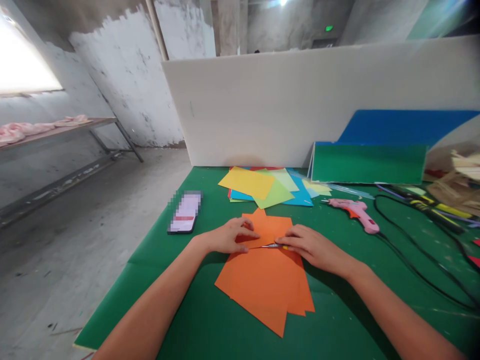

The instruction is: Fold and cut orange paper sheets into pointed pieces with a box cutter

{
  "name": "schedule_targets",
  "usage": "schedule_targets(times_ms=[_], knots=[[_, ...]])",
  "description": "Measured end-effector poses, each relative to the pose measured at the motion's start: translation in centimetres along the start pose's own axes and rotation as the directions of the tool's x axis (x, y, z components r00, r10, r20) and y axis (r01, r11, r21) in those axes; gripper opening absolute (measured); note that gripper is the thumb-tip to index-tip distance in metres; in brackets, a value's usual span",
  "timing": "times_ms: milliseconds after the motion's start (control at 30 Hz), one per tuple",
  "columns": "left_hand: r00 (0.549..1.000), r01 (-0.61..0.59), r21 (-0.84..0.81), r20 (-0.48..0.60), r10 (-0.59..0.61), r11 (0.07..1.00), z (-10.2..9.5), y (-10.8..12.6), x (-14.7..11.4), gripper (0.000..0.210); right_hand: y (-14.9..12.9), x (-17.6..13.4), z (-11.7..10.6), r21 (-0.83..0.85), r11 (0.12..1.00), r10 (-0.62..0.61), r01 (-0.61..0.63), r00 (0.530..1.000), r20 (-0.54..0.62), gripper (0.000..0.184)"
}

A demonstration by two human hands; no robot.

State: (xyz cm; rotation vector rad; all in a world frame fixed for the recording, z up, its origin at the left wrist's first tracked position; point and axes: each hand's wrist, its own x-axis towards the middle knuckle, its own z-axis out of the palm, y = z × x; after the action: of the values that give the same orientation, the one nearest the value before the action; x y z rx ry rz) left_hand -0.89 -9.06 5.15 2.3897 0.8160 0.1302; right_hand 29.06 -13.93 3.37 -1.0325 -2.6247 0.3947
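Note:
Several overlapping sheets of orange paper (262,280) lie fanned out on the green table. My left hand (228,236) rests on the upper orange sheet, its fingers apart and touching the paper. Closed around a craft knife (270,246) is my right hand (311,247). The knife's thin silver blade points left along a straight line across the orange paper, and a bit of yellow shows by my fingers. Most of its handle is hidden in the hand.
A phone (185,212) lies left of the paper. Beyond it are coloured sheets (251,182). To the right sit a pink glue gun (354,212) with a black cord and yellow-black pliers (431,205). A green board (369,164) and a white panel (255,110) stand behind.

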Motion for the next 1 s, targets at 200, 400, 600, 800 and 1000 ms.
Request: schedule_targets(times_ms=[200,400,600,800,1000], knots=[[1.0,-0.014,-0.022,-0.016,0.014,1.0,0.1,-0.3,0.0,0.047,-0.3,0.0,-0.2,-0.008,1.0,0.001,0.0,0.999,0.032,0.038],[1.0,-0.022,-0.002,0.001,0.022,1.0,0.0,-0.2,0.0,0.042,-0.5,-0.4,-0.3,-0.011,1.0,-0.002,0.003,0.999,0.042,0.038],[0.999,-0.019,0.033,0.027,0.018,0.999,-0.1,-0.1,0.3,0.041,-0.6,-0.8,0.0,-0.015,0.999,0.031,-0.03,0.998,0.058,0.039],[0.998,-0.054,0.045,0.024,0.053,0.998,0.1,-0.7,0.4,0.056,-1.3,-0.2,0.1,-0.034,0.998,0.044,-0.043,0.999,0.03,0.037],[0.998,-0.051,0.033,0.044,0.049,0.998,0.1,-0.9,0.6,0.068,-1.5,0.5,0.7,-0.08,0.997,-0.01,0.011,1.0,0.01,0.036]])
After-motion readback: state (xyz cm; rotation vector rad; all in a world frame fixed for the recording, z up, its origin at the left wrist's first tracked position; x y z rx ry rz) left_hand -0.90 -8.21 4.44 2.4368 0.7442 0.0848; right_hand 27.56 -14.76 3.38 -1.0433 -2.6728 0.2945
